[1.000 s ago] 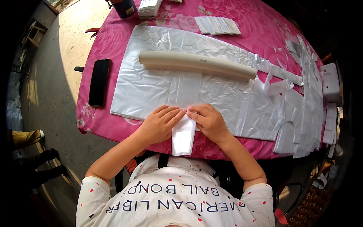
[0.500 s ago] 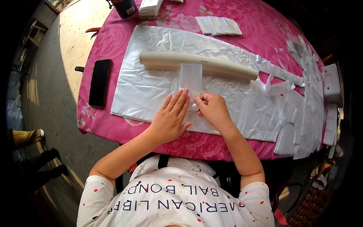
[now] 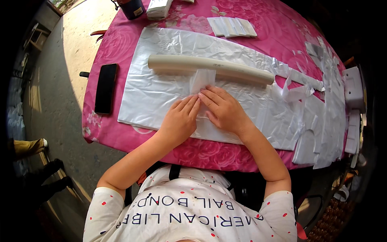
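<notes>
A small folded piece of thin white plastic film [image 3: 203,79] lies in front of a long beige tube [image 3: 181,62]. My left hand [image 3: 180,121] rests flat, fingers stretched, at its near left edge. From the right, my right hand [image 3: 222,109] presses on the piece with outstretched fingers. The fingertips of both hands meet over it, hiding its near end. Beneath tube and hands spreads a stack of large, wrinkled white plastic sheets [image 3: 149,94].
A pink flowered cloth [image 3: 111,125] covers the table. On it are a black phone [image 3: 106,88], a dark cup [image 3: 132,9], folded white bundles [image 3: 159,9], a row of small folded packets [image 3: 232,27] and plastic scraps [image 3: 331,117] along the right side.
My right hand has moved up and left, going from a pinch at the near edge to stretched fingers on the film. The film's left side now looks folded at a slant.
</notes>
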The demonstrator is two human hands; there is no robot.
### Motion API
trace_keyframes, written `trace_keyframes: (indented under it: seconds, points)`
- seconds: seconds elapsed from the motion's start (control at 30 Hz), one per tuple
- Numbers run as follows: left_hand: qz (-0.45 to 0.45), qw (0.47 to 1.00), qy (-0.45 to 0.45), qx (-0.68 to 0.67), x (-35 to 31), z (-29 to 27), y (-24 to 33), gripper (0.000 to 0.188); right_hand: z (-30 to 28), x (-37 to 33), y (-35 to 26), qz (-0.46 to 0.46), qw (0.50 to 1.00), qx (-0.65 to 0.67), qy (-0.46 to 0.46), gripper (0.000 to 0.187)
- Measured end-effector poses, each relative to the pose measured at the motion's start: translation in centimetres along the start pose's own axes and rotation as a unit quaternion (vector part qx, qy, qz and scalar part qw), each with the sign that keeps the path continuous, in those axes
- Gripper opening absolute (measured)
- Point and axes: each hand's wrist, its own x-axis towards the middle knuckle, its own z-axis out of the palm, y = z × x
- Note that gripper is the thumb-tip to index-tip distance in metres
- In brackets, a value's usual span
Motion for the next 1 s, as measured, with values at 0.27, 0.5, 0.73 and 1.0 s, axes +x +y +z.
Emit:
trace_keyframes:
  seconds: [0.27,0.5,0.73,1.0]
  points:
    - [0.056,0.998,-0.003,-0.013,0.5,-1.1,-0.7,0.038,0.1,0.2,0.8,0.021,0.997,0.076,0.023,0.043]
    - [0.136,0.986,0.024,-0.098,-3.6,-2.9,0.2,0.032,1.1,-2.9,-3.1,-0.029,0.997,0.054,0.045,0.019]
    - [0.104,0.989,0.023,-0.104,-4.5,-1.8,0.0,0.035,1.0,-4.1,-3.8,0.014,0.996,0.065,0.063,0.021]
    - [-0.176,0.953,-0.091,-0.231,-2.2,-3.1,0.4,0.023,-0.6,-1.3,-3.3,0.327,0.908,0.259,-0.027,0.009]
